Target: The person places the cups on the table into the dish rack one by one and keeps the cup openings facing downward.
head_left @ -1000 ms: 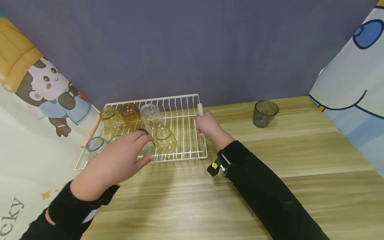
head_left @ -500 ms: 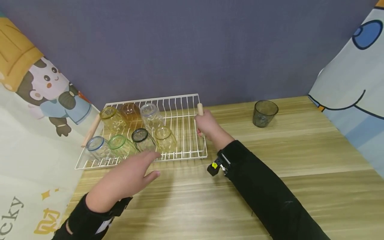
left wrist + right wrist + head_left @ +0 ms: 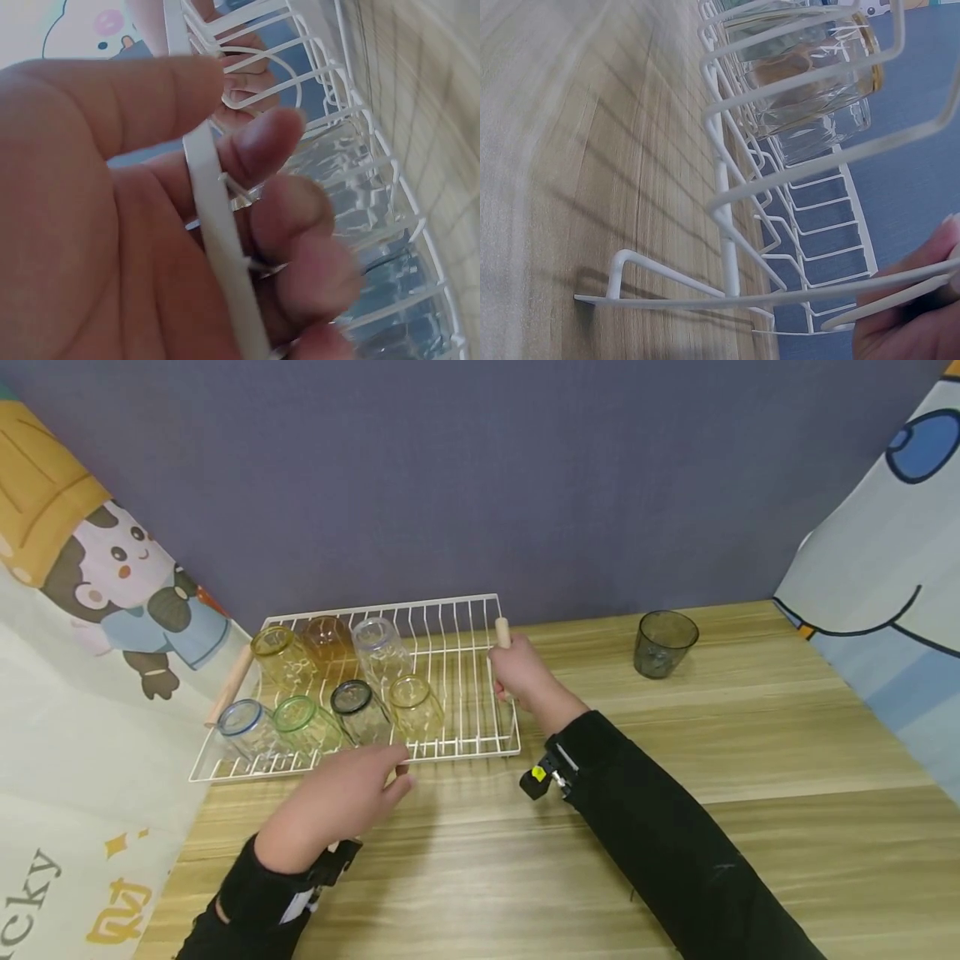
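A white wire dish rack point(image 3: 442, 602) stands on the table with several glasses in it. My right hand point(image 3: 521, 672) grips its right wooden handle point(image 3: 502, 632). At the front edge is my left hand point(image 3: 337, 793); in the left wrist view its fingers curl round the white rim point(image 3: 214, 217). In the front row are a blue-rimmed glass point(image 3: 251, 735), a green glass point(image 3: 306, 727), a dark-rimmed glass point(image 3: 362, 712) and a yellow glass point(image 3: 416, 710). Behind them are a yellow glass point(image 3: 288, 664), an amber glass point(image 3: 330, 643) and a clear glass point(image 3: 382, 656).
A smoky grey tumbler point(image 3: 663, 645) stands upright on the wooden table point(image 3: 750, 735), well to the right of the rack. A grey-blue wall point(image 3: 480, 485) rises right behind the rack. The left wooden handle point(image 3: 228, 687) is close to the printed cloth point(image 3: 90, 710).
My left hand has come from above the front glasses toward me and right, and its fingers now curl on the rack's front rim. The right hand keeps its grip; the glasses stay put.
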A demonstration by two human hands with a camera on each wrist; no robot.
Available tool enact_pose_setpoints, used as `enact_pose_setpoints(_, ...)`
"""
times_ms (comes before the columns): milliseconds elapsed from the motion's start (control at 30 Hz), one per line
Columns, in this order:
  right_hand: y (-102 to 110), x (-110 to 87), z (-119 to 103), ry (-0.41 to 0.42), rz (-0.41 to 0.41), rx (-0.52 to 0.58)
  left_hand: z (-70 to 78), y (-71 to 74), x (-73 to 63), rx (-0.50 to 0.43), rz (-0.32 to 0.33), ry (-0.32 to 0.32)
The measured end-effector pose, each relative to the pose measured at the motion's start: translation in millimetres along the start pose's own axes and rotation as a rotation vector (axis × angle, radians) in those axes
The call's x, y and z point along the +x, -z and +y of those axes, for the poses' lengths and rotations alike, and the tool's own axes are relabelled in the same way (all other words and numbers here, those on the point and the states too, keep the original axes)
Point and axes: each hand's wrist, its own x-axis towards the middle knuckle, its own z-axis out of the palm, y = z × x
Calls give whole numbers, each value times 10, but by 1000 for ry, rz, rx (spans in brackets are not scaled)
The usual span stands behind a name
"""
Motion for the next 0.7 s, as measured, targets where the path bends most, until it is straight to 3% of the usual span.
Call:
enact_pose_setpoints(267,-50,33,5,3,-14,-3,11,-84,10,68,91,35)
enact_pose_setpoints(700,15,51,18,-1,-29,30,10,-141,70,108,131,24)
